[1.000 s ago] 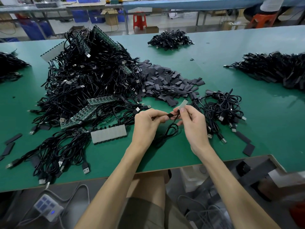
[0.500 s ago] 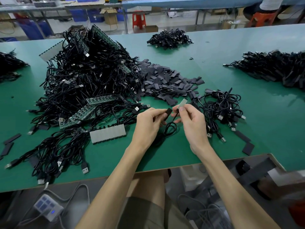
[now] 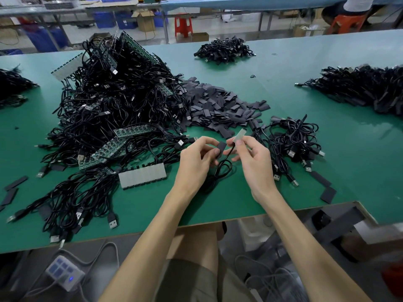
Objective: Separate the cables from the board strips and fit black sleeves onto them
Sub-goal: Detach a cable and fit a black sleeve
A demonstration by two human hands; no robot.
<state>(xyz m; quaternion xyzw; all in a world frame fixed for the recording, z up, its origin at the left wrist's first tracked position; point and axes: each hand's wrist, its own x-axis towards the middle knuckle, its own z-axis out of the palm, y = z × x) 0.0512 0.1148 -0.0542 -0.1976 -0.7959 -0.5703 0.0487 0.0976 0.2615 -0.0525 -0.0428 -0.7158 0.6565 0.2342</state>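
Both hands are up over the near part of the green-topped desk (image 3: 359, 162), a narrow gap between them. The left hand (image 3: 196, 164) pinches a short flat black sleeve (image 3: 221, 149) between thumb and forefinger, the sleeve standing tilted. The right hand (image 3: 254, 164) pinches a small pale rectangular board piece (image 3: 239, 136), its far end angled up and away. A thin black cable (image 3: 226, 159) drops from the near end of the board piece, passes just beside the sleeve, and ends in a loose coil on the desk between the wrists. Cannot tell whether sleeve and cable touch.

Just right of the right hand is a small tangle of black USB cables (image 3: 292, 144), with a few loose black sleeves (image 3: 328, 194) near the desk edge. Just beyond the hands is a low heap of flat black sleeves (image 3: 218, 103). To the left is a tall heap of black cables (image 3: 113, 101) with long green circuit board strips (image 3: 135, 130) buried in it. A pale grey ridged strip (image 3: 142, 175) lies flat beside the left wrist.

Further out are three more black cable piles: far centre (image 3: 224, 50), far right (image 3: 359, 88) and left edge (image 3: 11, 86).
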